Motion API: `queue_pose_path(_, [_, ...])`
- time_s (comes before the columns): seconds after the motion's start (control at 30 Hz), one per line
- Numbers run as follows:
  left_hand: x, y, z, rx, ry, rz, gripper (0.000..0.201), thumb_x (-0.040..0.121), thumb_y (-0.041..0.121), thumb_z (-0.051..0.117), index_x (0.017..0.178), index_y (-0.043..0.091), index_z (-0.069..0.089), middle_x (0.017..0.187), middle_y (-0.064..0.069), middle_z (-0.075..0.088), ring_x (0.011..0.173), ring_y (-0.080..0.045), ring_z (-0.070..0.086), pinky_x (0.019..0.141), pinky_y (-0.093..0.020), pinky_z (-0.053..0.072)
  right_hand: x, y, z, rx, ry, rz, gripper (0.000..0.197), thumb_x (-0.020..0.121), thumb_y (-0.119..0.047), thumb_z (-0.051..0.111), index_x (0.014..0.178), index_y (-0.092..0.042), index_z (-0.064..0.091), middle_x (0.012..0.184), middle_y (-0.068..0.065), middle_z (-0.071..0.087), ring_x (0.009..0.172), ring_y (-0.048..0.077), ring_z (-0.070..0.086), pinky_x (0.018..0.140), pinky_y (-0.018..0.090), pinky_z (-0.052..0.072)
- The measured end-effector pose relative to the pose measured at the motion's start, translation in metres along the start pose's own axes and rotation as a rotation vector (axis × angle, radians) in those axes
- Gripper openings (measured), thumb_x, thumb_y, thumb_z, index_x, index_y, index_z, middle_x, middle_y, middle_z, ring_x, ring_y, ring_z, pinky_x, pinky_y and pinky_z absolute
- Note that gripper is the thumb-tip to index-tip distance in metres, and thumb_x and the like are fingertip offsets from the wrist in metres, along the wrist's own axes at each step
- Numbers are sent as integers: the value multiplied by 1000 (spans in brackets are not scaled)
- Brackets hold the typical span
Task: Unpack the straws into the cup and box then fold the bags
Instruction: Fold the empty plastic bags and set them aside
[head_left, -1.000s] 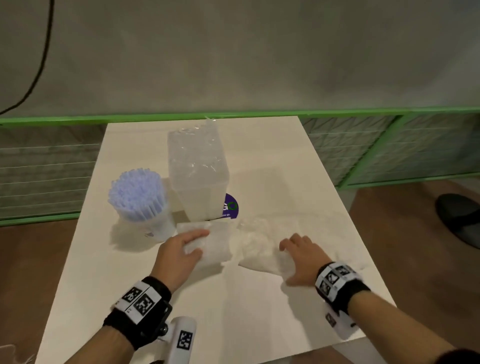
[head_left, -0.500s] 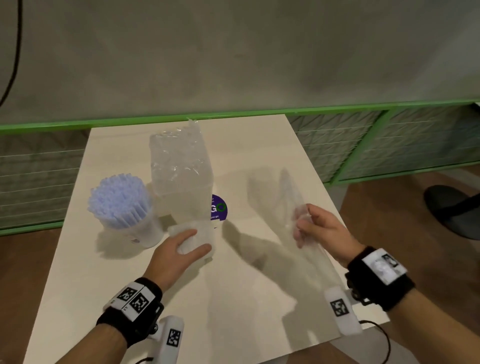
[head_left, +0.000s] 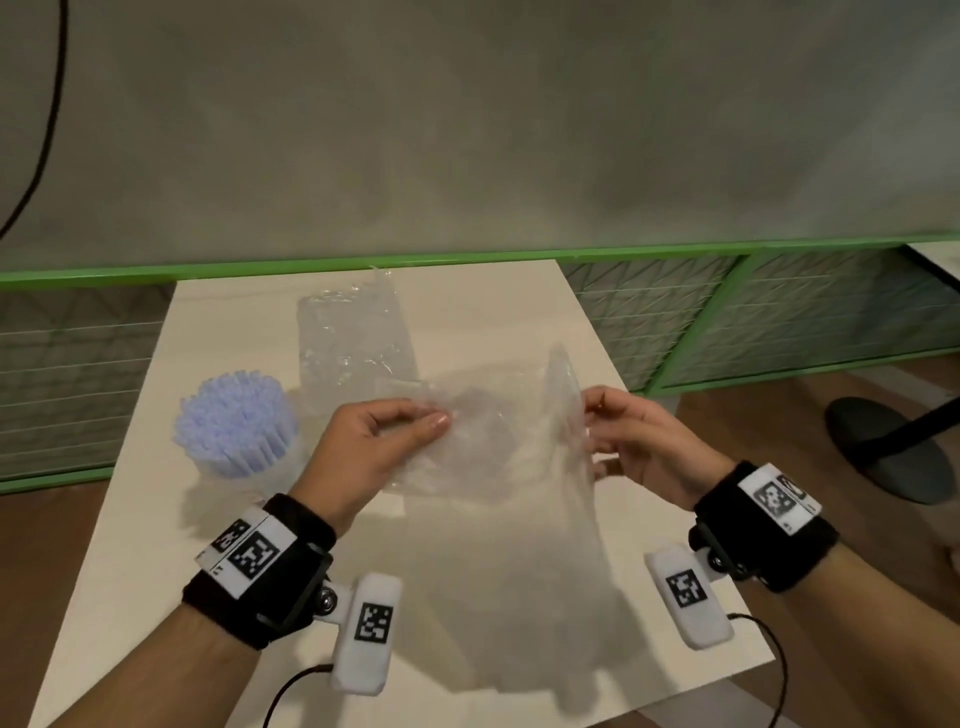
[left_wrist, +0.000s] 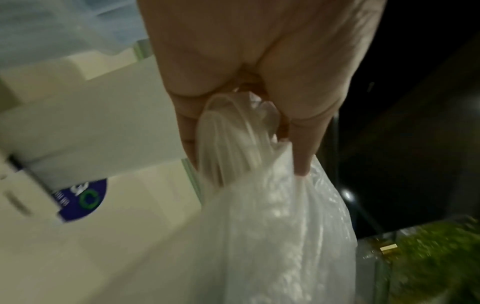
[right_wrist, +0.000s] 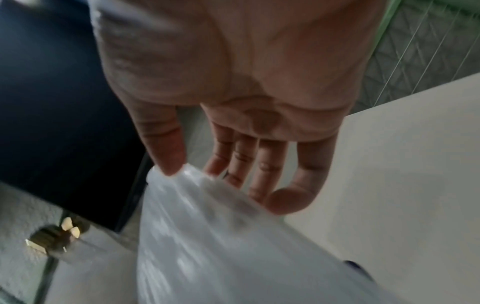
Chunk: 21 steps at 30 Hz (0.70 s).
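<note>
A clear plastic bag (head_left: 498, 441) hangs in the air over the table, stretched between both hands. My left hand (head_left: 384, 431) pinches its left edge; the left wrist view shows the bag (left_wrist: 259, 205) bunched between thumb and fingers. My right hand (head_left: 613, 436) pinches the right edge, the thumb on the bag (right_wrist: 207, 236) in the right wrist view. A cup (head_left: 236, 426) packed with pale blue straws stands at the left. Behind the hands stands a tall clear box (head_left: 353, 343) full of clear straws. The folded white bag seen earlier is hidden now.
The white table (head_left: 493, 296) has a purple round sticker (left_wrist: 83, 197) by the box. A green-framed mesh fence (head_left: 779, 322) runs behind and to the right. A dark stand base (head_left: 883, 447) sits on the wooden floor at the right.
My right hand lifted the clear bag off the table. My left hand left the folded white bag by the cup and came up to take the clear bag's left edge.
</note>
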<state>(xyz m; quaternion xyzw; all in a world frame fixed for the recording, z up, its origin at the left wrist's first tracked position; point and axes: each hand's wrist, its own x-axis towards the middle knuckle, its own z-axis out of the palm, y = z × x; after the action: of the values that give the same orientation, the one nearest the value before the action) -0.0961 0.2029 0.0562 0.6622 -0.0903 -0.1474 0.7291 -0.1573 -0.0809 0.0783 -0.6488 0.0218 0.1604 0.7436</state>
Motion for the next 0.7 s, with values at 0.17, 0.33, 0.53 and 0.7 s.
queue_pose_path(0.17, [-2, 17, -4, 104, 33, 51, 8, 74, 25, 78, 82, 22, 82, 89, 0, 78, 85, -7, 70, 81, -20, 50, 24, -27, 20, -76, 20, -144, 27, 78, -38, 76, 94, -19, 67, 78, -1, 62, 67, 12, 59, 59, 26, 47])
queue_pose_path(0.33, [-11, 29, -29, 173, 227, 123, 5, 78, 18, 81, 82, 21, 81, 87, 1, 79, 87, -12, 71, 87, -31, 53, 38, -42, 23, -122, 278, -289, 13, 96, -11, 57, 84, -13, 57, 68, 4, 59, 60, 18, 62, 56, 29, 41])
queue_pose_path(0.53, [-14, 49, -39, 112, 404, 215, 12, 79, 10, 80, 86, 19, 77, 86, 2, 77, 87, -10, 69, 86, -27, 55, 48, -19, 38, -118, 123, -164, 26, 87, -20, 64, 110, -12, 56, 95, 2, 71, 78, 19, 68, 66, 38, 53])
queue_pose_path(0.7, [-23, 59, -62, 110, 429, 175, 33, 74, 37, 81, 100, 18, 77, 100, 2, 77, 102, -18, 71, 95, -35, 55, 47, 19, 50, -447, -110, -7, 10, 92, -2, 62, 92, -11, 65, 80, 2, 73, 74, 17, 68, 73, 39, 50])
